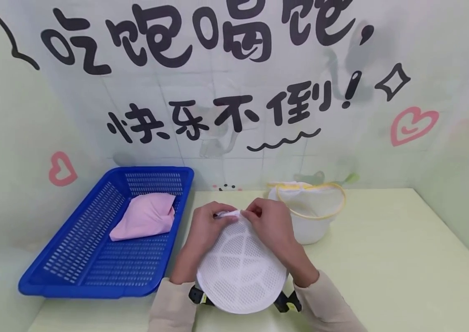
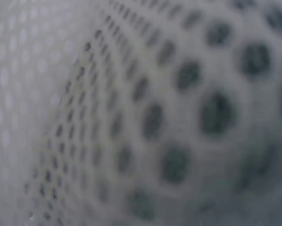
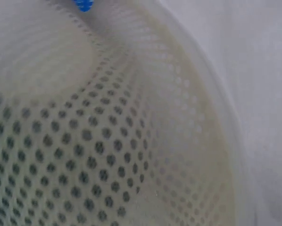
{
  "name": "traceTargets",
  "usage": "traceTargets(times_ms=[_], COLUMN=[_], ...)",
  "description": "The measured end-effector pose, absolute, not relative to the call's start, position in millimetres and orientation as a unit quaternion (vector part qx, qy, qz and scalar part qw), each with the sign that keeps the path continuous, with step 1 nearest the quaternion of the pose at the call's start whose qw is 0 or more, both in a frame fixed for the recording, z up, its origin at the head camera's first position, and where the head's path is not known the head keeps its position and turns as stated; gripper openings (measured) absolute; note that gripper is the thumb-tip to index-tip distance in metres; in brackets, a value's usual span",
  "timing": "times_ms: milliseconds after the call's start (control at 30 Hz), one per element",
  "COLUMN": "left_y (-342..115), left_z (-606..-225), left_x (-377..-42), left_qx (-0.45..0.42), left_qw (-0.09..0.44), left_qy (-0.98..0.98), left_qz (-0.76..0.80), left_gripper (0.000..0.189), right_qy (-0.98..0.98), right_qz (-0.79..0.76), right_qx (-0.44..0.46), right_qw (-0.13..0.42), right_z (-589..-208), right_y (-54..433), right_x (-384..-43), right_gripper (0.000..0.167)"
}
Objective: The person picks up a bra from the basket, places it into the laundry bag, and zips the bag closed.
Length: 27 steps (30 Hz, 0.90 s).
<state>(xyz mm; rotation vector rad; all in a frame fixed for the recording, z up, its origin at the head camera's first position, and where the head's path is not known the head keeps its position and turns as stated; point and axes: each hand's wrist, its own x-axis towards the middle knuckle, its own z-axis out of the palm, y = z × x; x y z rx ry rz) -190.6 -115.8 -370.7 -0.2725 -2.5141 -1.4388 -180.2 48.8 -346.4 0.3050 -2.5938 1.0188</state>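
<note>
hands pinching, close together, mesh bag below

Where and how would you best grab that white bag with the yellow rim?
Probably by the right side of its yellow rim, coming from above and the right: the bag stands mouth open, raising that edge off the table for pinching.

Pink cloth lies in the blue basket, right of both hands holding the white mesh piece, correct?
Wrong side: in the head view, the pink cloth lies in the blue basket left of the left hand and right hand holding the white mesh piece.
</note>
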Motion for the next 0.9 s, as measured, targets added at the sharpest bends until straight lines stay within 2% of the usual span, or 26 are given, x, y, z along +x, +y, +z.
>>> traceTargets(times_ms=[167,900], left_y=[-113.4,-119.1], left_z=[-373.1,-370.3], left_x=[-188.7,-189.9], left_qx=[-0.112,-0.104], left_qw=[0.122,0.134], left_qy=[-0.860,-0.852], left_qz=[-0.484,-0.495], left_gripper=[0.015,0.011], right_qy=[-0.912,-0.908], right_qz=[0.370,0.355], right_qx=[0.086,0.160], right_qw=[0.156,0.153], right_z=[-347.7,-345.5], right_y=[51.7,55.7], right_x=[-175.0,-172.1], right_gripper=[0.012,0.018])
